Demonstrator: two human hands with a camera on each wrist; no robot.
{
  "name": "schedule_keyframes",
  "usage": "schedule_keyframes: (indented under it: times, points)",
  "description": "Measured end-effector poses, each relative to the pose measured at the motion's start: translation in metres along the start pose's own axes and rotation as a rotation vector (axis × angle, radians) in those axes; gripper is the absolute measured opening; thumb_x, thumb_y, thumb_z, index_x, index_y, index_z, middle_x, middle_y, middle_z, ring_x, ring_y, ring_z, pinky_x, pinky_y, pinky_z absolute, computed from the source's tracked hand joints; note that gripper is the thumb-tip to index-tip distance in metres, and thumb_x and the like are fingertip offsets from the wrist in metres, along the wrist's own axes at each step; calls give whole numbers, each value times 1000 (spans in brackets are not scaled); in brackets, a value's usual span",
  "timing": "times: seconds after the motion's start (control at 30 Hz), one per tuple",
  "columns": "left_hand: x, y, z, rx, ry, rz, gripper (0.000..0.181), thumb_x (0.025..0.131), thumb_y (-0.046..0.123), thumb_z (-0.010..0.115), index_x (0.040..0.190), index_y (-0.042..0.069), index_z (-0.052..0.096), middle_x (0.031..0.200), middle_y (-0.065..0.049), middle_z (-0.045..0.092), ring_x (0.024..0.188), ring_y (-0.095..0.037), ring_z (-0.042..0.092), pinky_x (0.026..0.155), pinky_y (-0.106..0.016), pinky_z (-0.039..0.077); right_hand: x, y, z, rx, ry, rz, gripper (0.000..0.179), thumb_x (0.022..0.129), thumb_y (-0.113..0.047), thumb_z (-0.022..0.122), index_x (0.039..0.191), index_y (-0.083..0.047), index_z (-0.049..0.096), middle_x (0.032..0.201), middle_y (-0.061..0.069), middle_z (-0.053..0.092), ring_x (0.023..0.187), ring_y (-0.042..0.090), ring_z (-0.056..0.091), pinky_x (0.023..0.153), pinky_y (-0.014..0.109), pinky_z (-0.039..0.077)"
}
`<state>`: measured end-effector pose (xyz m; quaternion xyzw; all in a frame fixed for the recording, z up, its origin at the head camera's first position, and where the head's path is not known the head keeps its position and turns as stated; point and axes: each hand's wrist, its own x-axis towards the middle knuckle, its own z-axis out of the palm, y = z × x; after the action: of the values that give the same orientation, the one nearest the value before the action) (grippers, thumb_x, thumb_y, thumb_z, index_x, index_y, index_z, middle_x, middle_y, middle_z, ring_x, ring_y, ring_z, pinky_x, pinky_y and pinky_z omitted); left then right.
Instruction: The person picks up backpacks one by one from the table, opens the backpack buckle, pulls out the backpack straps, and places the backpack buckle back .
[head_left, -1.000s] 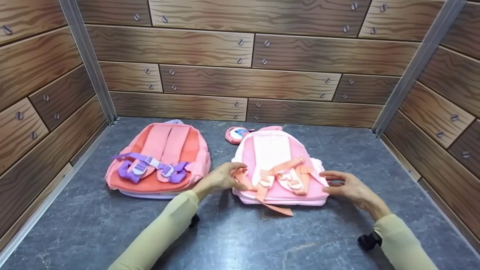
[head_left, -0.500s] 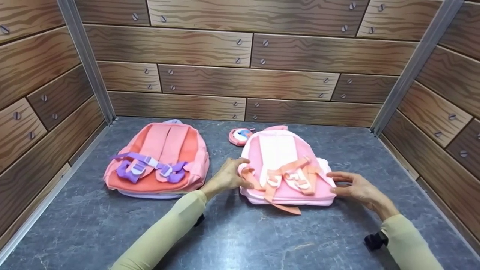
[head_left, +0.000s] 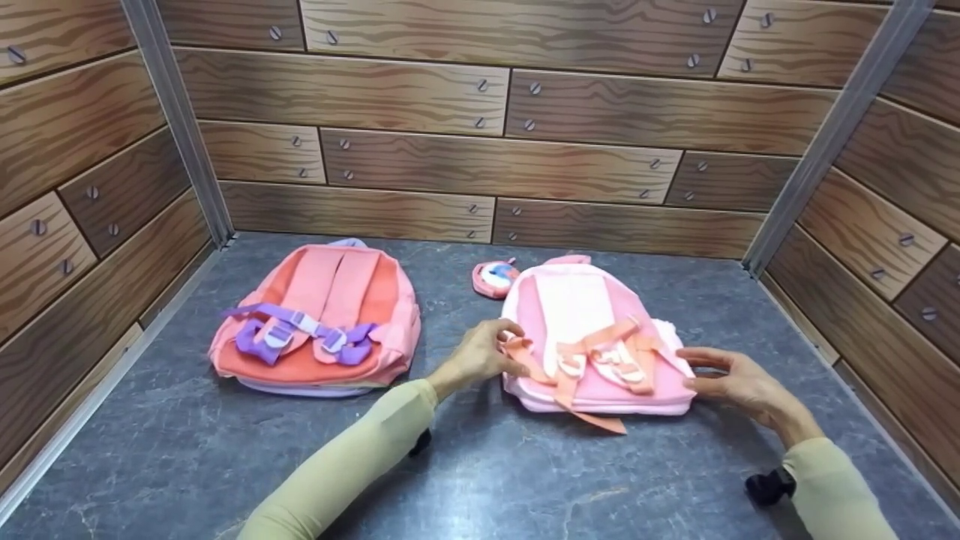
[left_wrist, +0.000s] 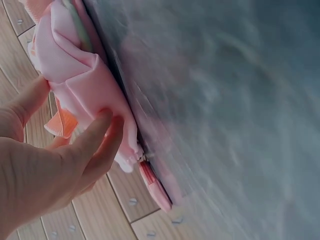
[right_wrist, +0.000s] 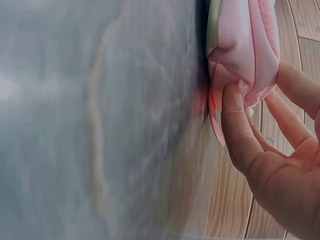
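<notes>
A pink backpack (head_left: 551, 300) lies flat on the grey tabletop, its white shoulder straps and peach webbing facing up. My left hand (head_left: 480, 351) touches its left side; in the left wrist view the fingers (left_wrist: 97, 132) and thumb lie against the pink fabric, fairly straight. On the opposite side my right hand (head_left: 739, 384) touches the bag's lower right edge, and the right wrist view has its fingers (right_wrist: 237, 122) spread along the side fabric. A small round pouch (head_left: 491, 279) with a white and blue picture sits by the bag's top left. The bag's underside is hidden.
A coral backpack (head_left: 379, 277) with purple straps lies to the left, also straps up. Wood-patterned walls (head_left: 420, 161) enclose the grey table (head_left: 465, 480) at the back and both sides. A peach strap end (head_left: 600, 422) trails onto the table in front.
Both hands have moved to the right, and the pink backpack has slid right between them along with the small pouch. The coral backpack has stayed in place.
</notes>
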<state>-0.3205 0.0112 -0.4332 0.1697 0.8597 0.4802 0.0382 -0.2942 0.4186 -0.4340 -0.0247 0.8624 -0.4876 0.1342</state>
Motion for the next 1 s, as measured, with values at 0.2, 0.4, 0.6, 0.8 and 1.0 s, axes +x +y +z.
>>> schedule_keyframes:
  times: [0.2, 0.4, 0.6, 0.8, 1.0]
  points:
    - [4, 7, 9, -99, 33, -43, 43, 66, 6, 88, 103, 13, 66, 104, -10, 66, 97, -25, 61, 76, -30, 53, -3, 7, -10, 6, 43, -19, 75, 86, -24, 75, 146, 2, 39, 150, 27, 36, 106, 5, 57, 89, 29, 54]
    - [11, 13, 16, -135, 72, -20, 39, 65, 3, 87, 98, 12, 68, 96, -7, 70, 86, -18, 59, 69, -24, 48, -5, 10, -17, 34, 54, -13, 75, 86, -21, 76, 145, 5, 39, 147, 21, 41, 103, 1, 58, 89, 29, 54]
    - [21, 19, 25, -159, 94, -26, 37, 62, 1, 87, 95, 12, 72, 94, -4, 71, 89, -18, 60, 73, -24, 47, -8, 13, -28, 31, 77, -18, 74, 86, -21, 75, 144, 7, 39, 137, 10, 53, 100, -1, 60, 87, 26, 54]
    - [28, 26, 37, -217, 96, -63, 37, 60, -3, 86, 93, 8, 72, 96, -6, 68, 90, -18, 60, 70, -23, 53, -9, 19, -39, 77, 83, -19, 73, 88, -19, 74, 144, 9, 37, 127, -3, 57, 99, -1, 61, 88, 24, 54]
    - [31, 32, 50, -205, 102, -87, 36, 61, -3, 87, 91, 8, 72, 96, -5, 69, 89, -16, 60, 68, -22, 54, -10, 28, -49, 110, 79, -20, 69, 88, -17, 73, 144, 8, 40, 117, -13, 60, 99, -2, 61, 88, 23, 54]
